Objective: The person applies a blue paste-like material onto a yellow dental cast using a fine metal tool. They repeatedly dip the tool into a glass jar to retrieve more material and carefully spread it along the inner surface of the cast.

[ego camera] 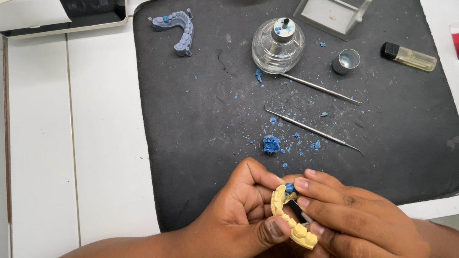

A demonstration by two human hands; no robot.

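Here, yellow dental cast point(292, 227) in both hands' grip.

Both bare forearms come in low from the bottom edge, left hand point(239, 224) curled with thumb pressed forward, right hand point(353, 224) fingers stretched across, fingertips meeting the left's.

Beyond the hands a white tiled counter point(46, 165) carries a dark mat point(194, 121) under bright, even light.

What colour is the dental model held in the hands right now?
Pale yellow dental model, with a blue wax dab at its top; seen in the head view.
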